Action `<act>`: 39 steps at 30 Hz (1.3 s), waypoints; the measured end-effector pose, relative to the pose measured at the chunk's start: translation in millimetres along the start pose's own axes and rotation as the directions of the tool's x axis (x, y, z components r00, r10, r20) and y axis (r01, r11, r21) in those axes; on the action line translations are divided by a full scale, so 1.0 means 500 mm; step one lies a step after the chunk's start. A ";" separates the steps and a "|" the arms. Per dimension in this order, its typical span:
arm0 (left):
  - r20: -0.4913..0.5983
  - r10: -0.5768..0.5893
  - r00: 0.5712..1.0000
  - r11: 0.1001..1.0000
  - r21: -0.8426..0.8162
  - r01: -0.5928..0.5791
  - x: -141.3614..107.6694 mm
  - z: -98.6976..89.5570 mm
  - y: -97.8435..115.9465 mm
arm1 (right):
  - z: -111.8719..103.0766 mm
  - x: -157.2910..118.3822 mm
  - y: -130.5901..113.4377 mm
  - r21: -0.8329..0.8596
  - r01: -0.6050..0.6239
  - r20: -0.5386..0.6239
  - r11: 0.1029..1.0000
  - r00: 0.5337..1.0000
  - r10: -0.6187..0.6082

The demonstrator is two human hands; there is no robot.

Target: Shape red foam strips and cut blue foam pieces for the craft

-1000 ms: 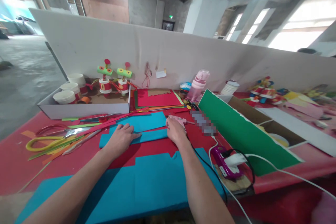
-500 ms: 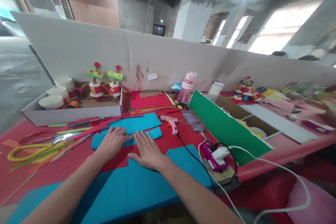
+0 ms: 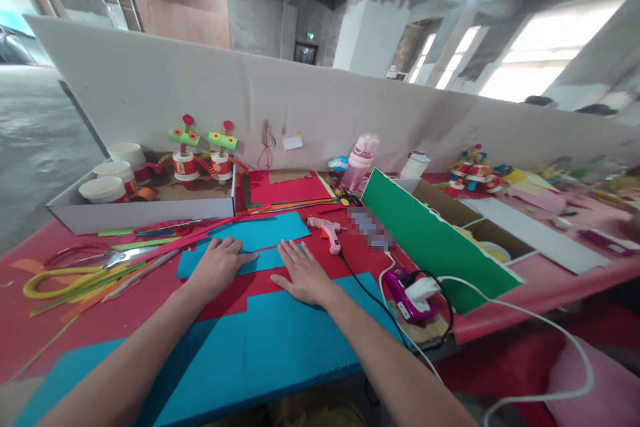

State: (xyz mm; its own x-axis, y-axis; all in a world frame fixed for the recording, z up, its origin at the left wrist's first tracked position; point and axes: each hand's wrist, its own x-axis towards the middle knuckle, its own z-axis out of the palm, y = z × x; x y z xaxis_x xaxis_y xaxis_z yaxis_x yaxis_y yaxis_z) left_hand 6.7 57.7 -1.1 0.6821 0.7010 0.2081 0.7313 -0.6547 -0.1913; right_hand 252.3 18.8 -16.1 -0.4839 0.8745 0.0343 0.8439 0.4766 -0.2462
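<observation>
A folded strip of blue paper lies on the red table cover. My left hand rests palm down on its left part, the thumb stretched to the right and the fingers spread a little. On the strip's right end lies my right hand, flat with fingers apart, holding nothing. Just beyond the strip is another blue sheet. A larger blue sheet covers the near edge, under my forearms. The pink glue gun lies right of the strip.
Yellow-handled scissors and paper strips lie at left. Behind them stands a white box with cups and two paper figures. A green-sided box, a purple power strip and white and black cables are on the right.
My right hand has slid to the right along the blue strip, away from my left hand. The strip's right end now lies flatter. My left hand stays on the strip.
</observation>
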 end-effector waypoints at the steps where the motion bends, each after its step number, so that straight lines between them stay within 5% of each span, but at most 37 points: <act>1: 0.002 -0.001 1.000 1.000 -0.002 0.001 0.000 0.000 0.000 | -0.001 -0.004 0.005 0.000 -0.011 0.003 1.000 1.000 0.011; 5: 0.010 -0.002 1.000 1.000 -0.012 0.002 0.001 -0.001 -0.001 | -0.012 -0.001 0.006 0.007 -0.117 -0.024 0.993 0.993 0.117; 11: 0.018 -0.032 0.999 0.998 -0.045 0.033 0.000 -0.022 0.011 | -0.012 0.106 -0.067 0.146 -0.103 -0.309 0.984 0.940 0.145; 15: 0.032 -0.080 0.996 0.996 -0.037 0.081 -0.002 -0.036 0.035 | 0.025 0.169 -0.106 0.287 -0.178 -0.212 0.941 0.946 0.244; 25: -0.005 -0.147 0.989 0.984 -0.101 0.146 -0.047 0.008 0.102 | 0.052 0.167 -0.114 0.104 -0.150 -0.135 0.983 0.977 0.164; 39: 0.066 -0.227 0.972 0.971 -0.060 0.231 -0.160 -0.006 0.029 | 0.068 0.171 -0.113 0.013 -0.140 -0.117 0.990 0.983 0.141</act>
State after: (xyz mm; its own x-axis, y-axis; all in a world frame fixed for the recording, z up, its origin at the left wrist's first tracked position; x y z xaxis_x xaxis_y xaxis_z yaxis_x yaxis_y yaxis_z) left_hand -37.3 -8.7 -17.6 0.4970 0.8483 0.1827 0.8675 -0.4910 -0.0803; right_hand 155.5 63.5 -32.0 -0.3298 0.9373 0.1125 0.9003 0.3482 -0.2611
